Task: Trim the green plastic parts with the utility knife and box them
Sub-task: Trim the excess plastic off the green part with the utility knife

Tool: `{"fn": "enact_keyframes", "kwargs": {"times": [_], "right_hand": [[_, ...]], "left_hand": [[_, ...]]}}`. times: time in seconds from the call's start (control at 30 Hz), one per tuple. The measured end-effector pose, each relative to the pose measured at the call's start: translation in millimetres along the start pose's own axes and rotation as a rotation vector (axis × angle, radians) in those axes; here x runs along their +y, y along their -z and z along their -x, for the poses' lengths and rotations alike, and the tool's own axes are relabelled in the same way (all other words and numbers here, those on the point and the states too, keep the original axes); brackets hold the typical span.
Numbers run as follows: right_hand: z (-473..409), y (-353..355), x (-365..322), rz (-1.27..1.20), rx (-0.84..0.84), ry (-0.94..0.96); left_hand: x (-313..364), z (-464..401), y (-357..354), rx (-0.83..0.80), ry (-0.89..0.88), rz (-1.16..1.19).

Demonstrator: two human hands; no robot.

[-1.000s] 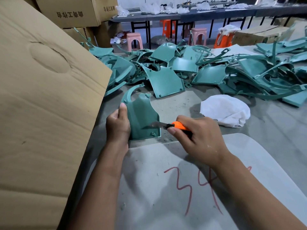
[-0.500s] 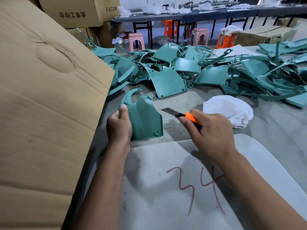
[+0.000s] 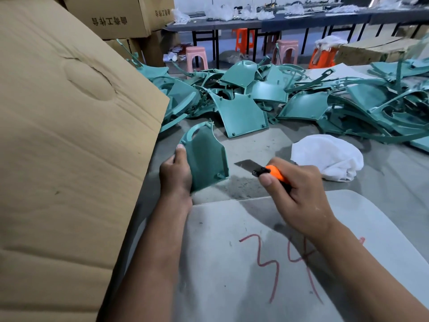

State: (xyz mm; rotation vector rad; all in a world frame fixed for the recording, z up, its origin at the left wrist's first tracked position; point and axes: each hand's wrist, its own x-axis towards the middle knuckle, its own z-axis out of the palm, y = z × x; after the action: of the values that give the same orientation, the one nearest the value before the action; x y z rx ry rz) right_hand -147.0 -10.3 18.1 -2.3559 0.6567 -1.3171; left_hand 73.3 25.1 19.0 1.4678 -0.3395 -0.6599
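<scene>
Knife [image 3: 267, 169] has pulled away from green part [image 3: 206, 156].

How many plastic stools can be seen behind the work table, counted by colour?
Pink stools: 2
Orange stools: 2
Total: 4
The second orange stool is partly hidden by white cloth. The dim space under the far tables may hide others.
</scene>
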Motion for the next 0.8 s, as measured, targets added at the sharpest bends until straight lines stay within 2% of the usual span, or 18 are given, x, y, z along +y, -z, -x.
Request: {"fn": "enact_keyframes", "kwargs": {"times": [0.1,0.23,0.3,0.47,0.63,0.8], "right_hand": [[-2,-10,-11,-0.059,-0.045,0.011],[-5,-12,-7,0.005,0.024,-0.109],[-5,-10,-6,0.012,0.054,-0.137],[-2,-15,-14,-0.109,-0.017,-0.009],[-9,-19,-7,0.04,0.05,-0.173],[-1,-14,-11,-0.167,-0.016,-0.002]], "left_hand": [[1,10,-7,-0.105,0.06,0.04],[3,19,-12,-0.215,0.11,0.058],[4,20,-11,-0.225,0.124,0.062],[5,21,-10,-0.253,0.132,0.1],[5,26,-11,-0.269,0.106,0.089],[3,30,-15,-0.329,0.08,0.118]]}}
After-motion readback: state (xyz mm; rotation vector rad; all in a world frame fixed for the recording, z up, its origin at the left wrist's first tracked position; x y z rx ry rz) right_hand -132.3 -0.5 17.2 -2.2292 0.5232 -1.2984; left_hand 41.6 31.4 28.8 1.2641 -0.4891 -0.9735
